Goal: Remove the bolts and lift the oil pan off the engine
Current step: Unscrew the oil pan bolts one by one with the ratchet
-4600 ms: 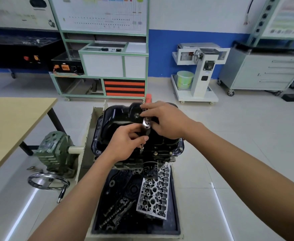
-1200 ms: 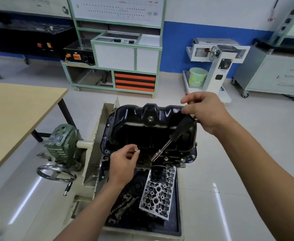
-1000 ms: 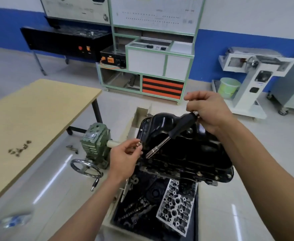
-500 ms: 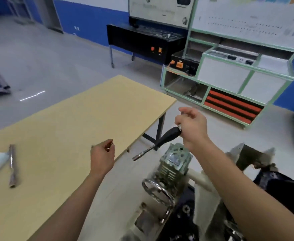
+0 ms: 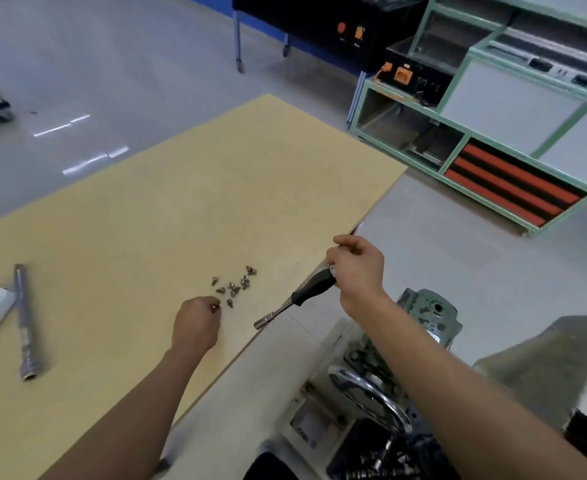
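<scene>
The left hand (image 5: 195, 323) hovers over the tan surface (image 5: 146, 209), its grip pinched on 1 bolt (image 5: 216, 308). The loose bolts (image 5: 235, 285) lie just beside it at 1 o'clock. The right hand (image 5: 356, 268) has its grip clamped round the socket driver (image 5: 297, 299), tip pointing to 8 o'clock. A metal tube (image 5: 24, 320) lies well apart at 9 o'clock.

Light was bright and even, from overhead. White streaks of glare lay on the floor (image 5: 77, 98), and the driver (image 5: 311, 289) tip glinted. Shadows on the table (image 5: 181, 202) were faint. The bolts (image 5: 233, 287) looked fairly sharp; the handwheel (image 5: 365, 382) and lower right corner were blurred. Straight lines bowed toward the edges.
</scene>
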A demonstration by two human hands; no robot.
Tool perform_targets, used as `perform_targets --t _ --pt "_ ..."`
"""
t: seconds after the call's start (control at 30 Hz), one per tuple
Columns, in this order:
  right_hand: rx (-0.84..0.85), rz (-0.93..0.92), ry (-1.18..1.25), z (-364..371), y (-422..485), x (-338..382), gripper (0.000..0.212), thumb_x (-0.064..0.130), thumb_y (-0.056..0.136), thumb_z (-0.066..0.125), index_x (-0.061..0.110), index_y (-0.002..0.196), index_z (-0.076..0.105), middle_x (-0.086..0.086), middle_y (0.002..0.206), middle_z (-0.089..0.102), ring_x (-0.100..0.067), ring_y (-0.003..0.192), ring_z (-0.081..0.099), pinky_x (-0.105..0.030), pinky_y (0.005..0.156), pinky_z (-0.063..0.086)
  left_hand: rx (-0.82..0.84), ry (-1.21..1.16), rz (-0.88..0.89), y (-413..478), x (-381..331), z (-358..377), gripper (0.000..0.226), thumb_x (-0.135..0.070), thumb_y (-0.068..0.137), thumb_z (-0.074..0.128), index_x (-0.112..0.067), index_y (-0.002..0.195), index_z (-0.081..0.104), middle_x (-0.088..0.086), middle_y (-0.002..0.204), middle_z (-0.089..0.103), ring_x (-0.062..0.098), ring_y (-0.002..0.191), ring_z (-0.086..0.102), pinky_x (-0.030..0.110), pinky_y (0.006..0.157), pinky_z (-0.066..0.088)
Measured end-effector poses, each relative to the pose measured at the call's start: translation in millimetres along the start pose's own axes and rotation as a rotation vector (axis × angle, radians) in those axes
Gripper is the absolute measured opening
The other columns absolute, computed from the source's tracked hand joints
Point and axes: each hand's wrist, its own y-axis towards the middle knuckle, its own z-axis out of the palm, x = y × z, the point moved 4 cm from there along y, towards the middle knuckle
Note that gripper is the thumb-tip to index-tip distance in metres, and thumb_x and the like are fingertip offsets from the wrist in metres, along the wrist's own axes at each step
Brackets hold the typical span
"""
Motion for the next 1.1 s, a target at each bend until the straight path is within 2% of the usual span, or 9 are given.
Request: perform_targets --t 0.17,0.37,0.47,0.57,0.67,0.77,0.87,0.97,1.1 --pt "-0.022 0.014 -0.023 -3 1 -3 0.025 -0.011 0.081 0.061 0.01 0.093 0.068 -0.003 0.07 0.055 -0.004 0.041 0.048 -0.017 0.042 0.041 0.015 0.01 0.011 9 4 4 0.017 -0.001 0.092 0.061 -0.002 0.097 0.077 0.022 0.097 0.074 0.039 0.092 0.068 0.04 0.078 0.054" --pt "-0.043 -0.045 -0.028 -38 -23 27 0.026 -0.01 0.081 0.06 0.014 0.082 0.069 0.002 0.062 0.056 -0.007 0.045 0.047 -0.019 0.044 0.039 -0.08 -0.143 -0.13 -19 -18 -15 0.049 0.003 0.088 0.061 -0.01 0.135 0.065 0.015 0.103 0.068 0.035 0.09 0.064 0.035 0.077 0.048" --pt "-0.084 -0.135 0.001 -72 -40 55 0.031 -0.012 0.081 0.059 0.015 0.07 0.07 0.012 0.071 0.07 -0.011 0.094 0.062 -0.027 0.069 0.045 -0.09 -0.338 0.061 -68 -96 -23 0.046 -0.004 0.089 0.066 -0.019 0.132 0.064 0.004 0.112 0.066 0.018 0.089 0.063 0.033 0.078 0.051" --pt "-0.13 -0.246 0.041 -122 -69 84 0.044 -0.014 0.082 0.058 0.021 0.058 0.071 0.005 0.104 0.073 0.008 0.133 0.045 -0.026 0.079 0.049 0.181 -0.51 0.505 -143 -215 -22 0.052 -0.02 0.087 0.068 -0.046 0.131 0.059 -0.023 0.125 0.058 -0.004 0.105 0.056 0.014 0.076 0.047" --pt "-0.19 -0.35 0.077 -192 -107 107 0.043 -0.014 0.08 0.058 0.021 0.058 0.069 0.006 0.105 0.073 0.025 0.107 0.052 -0.015 0.065 0.048 0.351 -0.457 0.856 -223 -313 -16 0.059 -0.033 0.086 0.071 -0.045 0.141 0.052 -0.026 0.134 0.059 -0.008 0.122 0.052 0.008 0.094 0.044" --pt "-0.216 -0.406 0.075 -269 -145 122 0.043 -0.013 0.079 0.059 0.022 0.056 0.069 0.003 0.092 0.07 -0.001 0.105 0.063 -0.021 0.062 0.046 0.371 -0.414 0.98 -287 -371 -3 0.043 -0.024 0.091 0.074 -0.032 0.132 0.062 -0.013 0.119 0.072 0.003 0.109 0.066 0.028 0.096 0.053" --pt "-0.14 -0.47 -0.042 -352 -197 134 0.026 -0.006 0.083 0.065 0.017 0.072 0.069 0.005 0.068 0.062 -0.004 0.058 0.055 -0.022 0.05 0.043 0.41 -0.459 1.049 -360 -410 18 0.028 -0.019 0.092 0.075 -0.025 0.118 0.068 -0.009 0.104 0.076 0.007 0.097 0.071 0.024 0.081 0.054" --pt "-0.086 -0.682 -0.387 -432 -257 147 0.005 0.02 0.086 0.075 0.02 0.081 0.073 0.01 0.075 0.067 -0.005 0.066 0.06 -0.021 0.062 0.048 0.597 -0.687 1.07 -434 -439 37 0.033 -0.009 0.091 0.075 -0.027 0.118 0.067 -0.012 0.098 0.078 0.002 0.092 0.072 0.011 0.075 0.051" --pt "-0.197 -0.985 -1.143 -524 -321 156 0.038 0.054 0.087 0.062 0.02 0.096 0.076 0.009 0.081 0.069 -0.007 0.075 0.053 -0.032 0.07 0.049 0.74 -0.775 1.129 -523 -473 65 0.025 -0.009 0.093 0.073 -0.026 0.11 0.068 -0.013 0.096 0.077 0.005 0.09 0.073 0.019 0.072 0.057"
